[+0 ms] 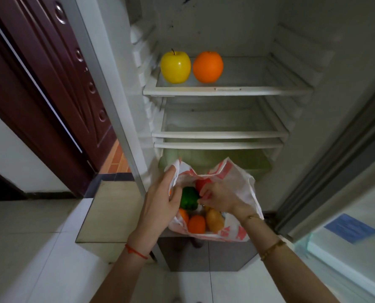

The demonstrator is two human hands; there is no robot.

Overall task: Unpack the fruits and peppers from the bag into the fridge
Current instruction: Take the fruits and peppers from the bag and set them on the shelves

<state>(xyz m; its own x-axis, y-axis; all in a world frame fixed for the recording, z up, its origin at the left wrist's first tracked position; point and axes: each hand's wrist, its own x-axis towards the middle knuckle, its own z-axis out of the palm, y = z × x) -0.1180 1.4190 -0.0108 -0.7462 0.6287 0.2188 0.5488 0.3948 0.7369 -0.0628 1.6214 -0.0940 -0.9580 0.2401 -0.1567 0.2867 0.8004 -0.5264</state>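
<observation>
A white plastic bag with red print [237, 184] hangs open in front of the fridge's lower part. My left hand [160, 200] grips its left rim and holds it apart. My right hand [219, 199] is inside the bag mouth, fingers curled around a red item [203, 183] beside a green pepper [190, 197]. Deeper in the bag lie an orange fruit [196, 224], another orange piece [183, 215] and a yellow-brown fruit [215, 220]. On the top fridge shelf [258, 90] stand a yellow apple [175, 67] and an orange [208, 66], side by side at the left.
Two lower glass shelves [221, 134] hold nothing, with a greenish crisper drawer [248, 160] beneath. The open fridge door [346, 193] stands at the right. A dark red door [51, 95] is at the left, and a low wooden-topped box [110, 213] sits on the tiled floor.
</observation>
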